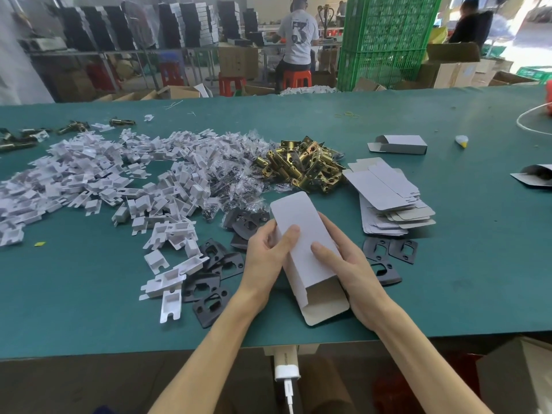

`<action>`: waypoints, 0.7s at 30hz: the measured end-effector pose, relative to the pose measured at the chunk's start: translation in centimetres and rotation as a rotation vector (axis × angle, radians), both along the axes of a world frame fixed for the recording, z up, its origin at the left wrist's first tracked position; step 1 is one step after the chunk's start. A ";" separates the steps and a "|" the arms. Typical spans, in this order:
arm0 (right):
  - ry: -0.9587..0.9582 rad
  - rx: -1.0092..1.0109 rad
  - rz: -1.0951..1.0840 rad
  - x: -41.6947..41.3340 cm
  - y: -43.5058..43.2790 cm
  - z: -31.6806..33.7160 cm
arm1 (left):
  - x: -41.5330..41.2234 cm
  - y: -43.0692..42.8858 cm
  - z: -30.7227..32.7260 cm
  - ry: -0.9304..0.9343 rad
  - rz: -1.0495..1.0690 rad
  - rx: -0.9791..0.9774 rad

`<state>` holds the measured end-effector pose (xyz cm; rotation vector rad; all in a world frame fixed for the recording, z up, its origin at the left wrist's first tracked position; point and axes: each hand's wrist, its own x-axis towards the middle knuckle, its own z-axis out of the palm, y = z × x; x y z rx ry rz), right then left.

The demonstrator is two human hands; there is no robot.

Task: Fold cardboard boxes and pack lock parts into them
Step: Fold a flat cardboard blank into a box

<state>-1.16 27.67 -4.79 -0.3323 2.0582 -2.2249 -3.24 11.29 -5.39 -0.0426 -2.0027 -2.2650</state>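
Observation:
Both my hands hold a small white cardboard box (304, 234) just above the green table (89, 309). My left hand (268, 252) grips its left side, thumb lying on top. My right hand (343, 258) grips the right side, thumb on top too. The near end of the box is open, its flap (327, 309) sticking out toward me. A stack of flat box blanks (388, 198) lies to the right. Brass latch parts (304, 165) are heaped behind the box. Black strike plates (209, 282) lie on both sides of my hands.
A wide heap of white plastic inserts (119, 180) and small bagged screws (239, 162) covers the table's left half. A folded box (400, 144) lies at the back right. Other people sit at benches beyond the table, beside a green crate stack (388, 31).

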 end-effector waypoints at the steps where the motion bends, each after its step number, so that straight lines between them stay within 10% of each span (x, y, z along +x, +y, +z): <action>1: -0.001 -0.008 -0.007 0.0 0.0 -0.1 | 0.0 0.0 0.1 -0.012 0.002 0.019; 21: 0.004 0.044 0.014 0.2 0.1 -0.2 | 0.0 0.3 0.4 -0.070 -0.009 0.008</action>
